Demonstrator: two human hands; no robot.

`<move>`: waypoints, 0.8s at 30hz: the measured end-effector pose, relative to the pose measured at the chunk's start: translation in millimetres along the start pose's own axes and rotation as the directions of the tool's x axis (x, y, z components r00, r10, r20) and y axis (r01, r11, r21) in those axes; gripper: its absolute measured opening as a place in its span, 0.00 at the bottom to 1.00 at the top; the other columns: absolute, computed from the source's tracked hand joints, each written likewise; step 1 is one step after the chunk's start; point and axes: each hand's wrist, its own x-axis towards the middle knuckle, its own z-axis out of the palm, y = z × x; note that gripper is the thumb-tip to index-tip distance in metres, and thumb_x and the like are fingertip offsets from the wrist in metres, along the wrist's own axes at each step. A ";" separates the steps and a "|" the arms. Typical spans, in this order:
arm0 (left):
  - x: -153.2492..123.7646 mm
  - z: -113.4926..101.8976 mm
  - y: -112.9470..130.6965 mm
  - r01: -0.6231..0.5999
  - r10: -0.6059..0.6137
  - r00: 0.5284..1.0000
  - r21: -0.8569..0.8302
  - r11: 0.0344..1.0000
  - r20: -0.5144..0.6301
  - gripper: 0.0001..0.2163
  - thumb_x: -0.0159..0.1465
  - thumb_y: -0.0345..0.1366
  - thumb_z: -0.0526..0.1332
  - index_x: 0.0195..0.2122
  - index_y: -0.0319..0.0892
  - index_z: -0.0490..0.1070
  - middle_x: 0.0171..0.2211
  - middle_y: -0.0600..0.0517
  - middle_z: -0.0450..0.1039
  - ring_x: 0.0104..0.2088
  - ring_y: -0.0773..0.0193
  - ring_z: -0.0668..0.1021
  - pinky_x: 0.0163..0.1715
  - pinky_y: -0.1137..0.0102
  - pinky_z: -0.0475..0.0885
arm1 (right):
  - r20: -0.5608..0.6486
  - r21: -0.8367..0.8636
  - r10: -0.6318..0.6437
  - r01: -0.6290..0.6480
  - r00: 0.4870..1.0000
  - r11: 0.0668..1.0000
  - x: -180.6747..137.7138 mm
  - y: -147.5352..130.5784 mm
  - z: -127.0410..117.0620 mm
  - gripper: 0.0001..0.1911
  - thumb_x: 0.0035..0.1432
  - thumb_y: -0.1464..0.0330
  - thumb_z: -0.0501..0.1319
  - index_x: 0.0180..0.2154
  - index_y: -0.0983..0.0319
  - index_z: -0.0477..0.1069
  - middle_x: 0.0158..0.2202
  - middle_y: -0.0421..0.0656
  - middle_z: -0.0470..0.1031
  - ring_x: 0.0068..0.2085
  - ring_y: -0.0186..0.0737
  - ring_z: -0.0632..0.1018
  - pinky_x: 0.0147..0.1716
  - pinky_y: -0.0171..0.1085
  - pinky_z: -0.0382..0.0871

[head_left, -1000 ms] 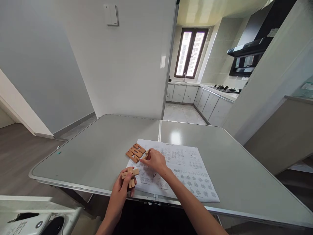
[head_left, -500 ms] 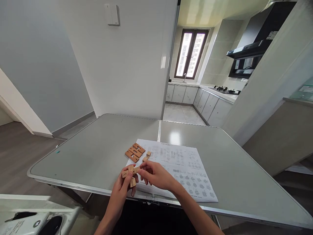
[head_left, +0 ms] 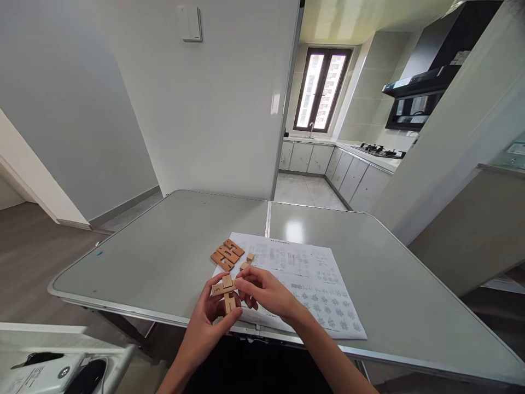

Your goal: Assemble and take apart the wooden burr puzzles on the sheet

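Pale wooden puzzle pieces (head_left: 226, 287), joined crosswise and marked with small numbers, are held between my two hands above the table's near edge. My left hand (head_left: 213, 314) wraps round them from the left and below, its thumb against the lower block. At their right end, my right hand (head_left: 262, 290) pinches a piece with thumb and fingertips. Just beyond the hands lie loose pale wooden pieces (head_left: 246, 264) on the paper. Beside them, flat brown wooden pieces (head_left: 228, 254) with cut-outs sit in a row.
A printed instruction sheet (head_left: 320, 290) lies on the grey folding table (head_left: 156, 257), across its centre seam. At lower left stands a white cart (head_left: 53, 334) with dark items in it. Behind the table rises a white wall (head_left: 217, 126), with a kitchen to the right.
The joined pieces have been turned and shifted slightly right in my hands. My left thumb has moved from the top of them down to the lower block.
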 end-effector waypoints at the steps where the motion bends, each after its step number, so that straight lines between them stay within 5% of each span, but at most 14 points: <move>1: 1.4 -1.6 -0.8 0.006 -0.006 1.000 0.000 1.000 0.001 0.36 0.56 0.51 0.74 0.62 0.47 0.62 0.36 0.51 0.77 0.32 0.61 0.77 0.24 0.75 0.69 | 0.002 -0.008 -0.011 0.011 1.000 1.000 -0.5 0.1 0.0 0.21 0.65 0.49 0.65 0.39 0.60 0.71 0.29 0.38 0.75 0.25 0.31 0.70 0.24 0.33 0.62; 7: 10.7 -17.2 -15.4 0.032 -0.034 0.995 0.026 0.999 0.090 0.35 0.57 0.50 0.73 0.60 0.43 0.62 0.34 0.51 0.78 0.28 0.61 0.78 0.22 0.73 0.70 | -0.024 -0.053 -0.132 0.131 0.991 0.990 -4.9 -5.1 4.3 0.19 0.64 0.52 0.66 0.43 0.60 0.71 0.30 0.35 0.70 0.25 0.30 0.71 0.25 0.33 0.64; 13: 14.1 -24.5 -15.4 -0.016 0.007 0.999 0.282 0.959 0.031 0.32 0.59 0.52 0.71 0.59 0.44 0.64 0.39 0.50 0.82 0.33 0.59 0.81 0.37 0.65 0.78 | -0.223 -0.153 -0.201 0.169 0.954 0.974 0.4 -1.2 -3.7 0.17 0.65 0.52 0.63 0.44 0.59 0.70 0.34 0.37 0.73 0.26 0.32 0.72 0.25 0.34 0.66; 16: 21.4 -31.9 -14.6 -0.048 0.068 0.998 0.519 0.853 -0.019 0.31 0.58 0.55 0.70 0.58 0.46 0.68 0.44 0.49 0.81 0.33 0.59 0.80 0.39 0.62 0.78 | -0.343 -0.317 -0.168 0.055 0.924 0.947 8.0 11.8 -23.1 0.18 0.65 0.51 0.61 0.41 0.59 0.70 0.37 0.40 0.76 0.26 0.33 0.74 0.24 0.34 0.65; 20: 39.3 -48.6 -26.7 -0.129 0.252 0.966 0.739 0.661 -0.057 0.29 0.57 0.59 0.69 0.52 0.45 0.74 0.51 0.45 0.78 0.51 0.47 0.78 0.52 0.55 0.75 | -0.406 -0.364 -0.075 -0.086 0.911 0.927 19.1 28.1 -56.3 0.18 0.67 0.52 0.59 0.37 0.60 0.72 0.32 0.39 0.75 0.25 0.33 0.73 0.25 0.34 0.65; 24: 60.4 -61.2 -40.8 -0.064 0.306 0.944 0.841 0.537 -0.124 0.31 0.56 0.61 0.67 0.52 0.44 0.76 0.53 0.44 0.76 0.56 0.43 0.74 0.58 0.51 0.70 | -0.441 -0.393 0.078 -0.270 0.894 0.879 30.1 34.8 -78.4 0.16 0.71 0.58 0.59 0.37 0.63 0.73 0.27 0.39 0.74 0.25 0.35 0.74 0.27 0.35 0.69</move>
